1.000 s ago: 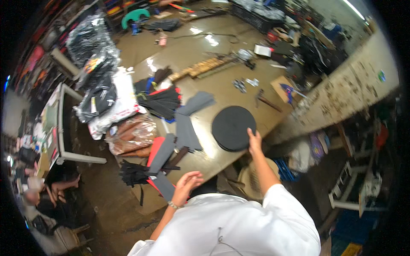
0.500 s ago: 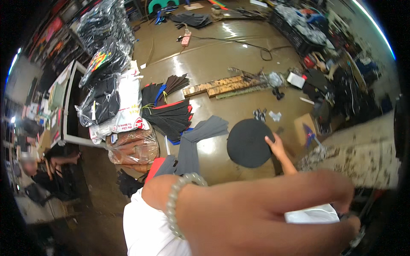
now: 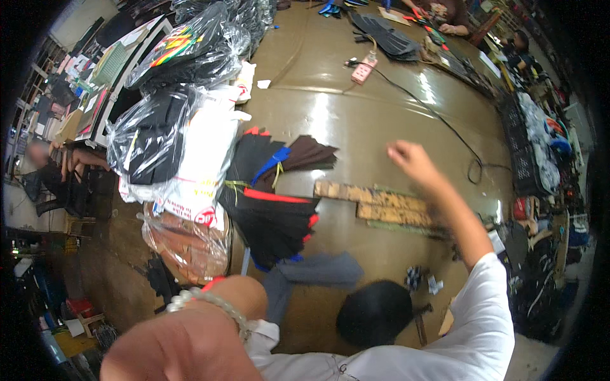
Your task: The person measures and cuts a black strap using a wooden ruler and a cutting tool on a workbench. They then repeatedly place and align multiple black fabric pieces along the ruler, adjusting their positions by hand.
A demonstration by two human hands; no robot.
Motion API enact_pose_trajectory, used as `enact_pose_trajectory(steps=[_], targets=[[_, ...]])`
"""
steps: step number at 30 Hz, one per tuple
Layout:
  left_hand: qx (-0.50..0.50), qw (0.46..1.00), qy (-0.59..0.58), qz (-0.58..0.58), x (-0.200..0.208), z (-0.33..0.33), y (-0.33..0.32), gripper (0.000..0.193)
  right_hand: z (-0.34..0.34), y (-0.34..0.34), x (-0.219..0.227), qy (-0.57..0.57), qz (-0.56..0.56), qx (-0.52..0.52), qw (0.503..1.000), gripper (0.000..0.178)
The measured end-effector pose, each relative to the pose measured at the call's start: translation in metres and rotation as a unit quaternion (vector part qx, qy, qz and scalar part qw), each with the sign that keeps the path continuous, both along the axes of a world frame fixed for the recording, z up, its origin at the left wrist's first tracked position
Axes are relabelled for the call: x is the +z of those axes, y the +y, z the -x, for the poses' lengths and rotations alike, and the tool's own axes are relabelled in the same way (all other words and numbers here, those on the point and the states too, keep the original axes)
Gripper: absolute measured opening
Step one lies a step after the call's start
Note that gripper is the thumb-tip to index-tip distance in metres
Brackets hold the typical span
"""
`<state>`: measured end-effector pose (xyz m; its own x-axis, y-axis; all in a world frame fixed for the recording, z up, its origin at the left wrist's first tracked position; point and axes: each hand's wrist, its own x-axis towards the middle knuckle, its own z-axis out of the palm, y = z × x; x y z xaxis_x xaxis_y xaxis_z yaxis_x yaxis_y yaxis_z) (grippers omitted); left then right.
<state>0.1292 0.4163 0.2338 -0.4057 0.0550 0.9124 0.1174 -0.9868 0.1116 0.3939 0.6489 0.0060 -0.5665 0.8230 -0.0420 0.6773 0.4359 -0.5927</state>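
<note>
My right hand [image 3: 412,162] reaches out over the shiny brown work surface [image 3: 356,120], beyond two worn yellowish wooden bars [image 3: 387,204]. Its fingers are drawn together, with nothing showing in them. My left hand [image 3: 178,343] is large, blurred and close at the lower left, a pale bead bracelet [image 3: 213,301] around its wrist. Its fingers are hidden, and so is anything they might hold. A round, flat black disc [image 3: 375,314] lies before my white shirt, touched by neither hand. Next to it are folded grey fabric pieces [image 3: 324,270] and bundled black strips [image 3: 270,222] with red and blue pieces.
Plastic-wrapped packages [image 3: 155,136] and a brown bundle in clear plastic [image 3: 190,247] line the left side. A pink power strip [image 3: 364,68] trails a black cord. A black crate [image 3: 524,149] stands at the right. Other people work at the far right and the left.
My right hand has let go of the black disc and moved away over the work surface. My left hand has swung from lower right to lower left. The whole view has shifted.
</note>
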Motion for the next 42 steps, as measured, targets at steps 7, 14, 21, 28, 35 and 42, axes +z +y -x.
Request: enact_pose_trajectory(steps=[7,14,21,28,35,42], targets=[[-0.028,0.88,-0.232,0.414,-0.218,-0.013,0.086,0.005,0.098,0.249,-0.075,-0.037,-0.246,-0.055,0.967,0.017],[-0.029,0.86,-0.143,0.489,-0.318,-0.031,0.086,0.017,0.133,0.309,-0.125,-0.158,-0.306,-0.151,0.926,0.03],[-0.006,0.822,-0.131,0.555,-0.318,-0.018,0.084,0.019,0.106,0.303,-0.086,-0.09,-0.317,0.051,0.943,0.035],[-0.047,0.8,-0.143,0.581,-0.316,-0.018,0.086,0.018,0.103,0.308,-0.059,-0.28,-0.22,0.12,0.927,0.016],[-0.054,0.785,-0.122,0.605,-0.318,-0.017,0.084,0.02,0.112,0.312,-0.073,-0.319,-0.249,0.097,0.909,0.011],[-0.027,0.828,-0.034,0.559,-0.314,-0.023,0.081,0.019,0.132,0.267,-0.065,-0.359,-0.329,0.049,0.872,0.032]])
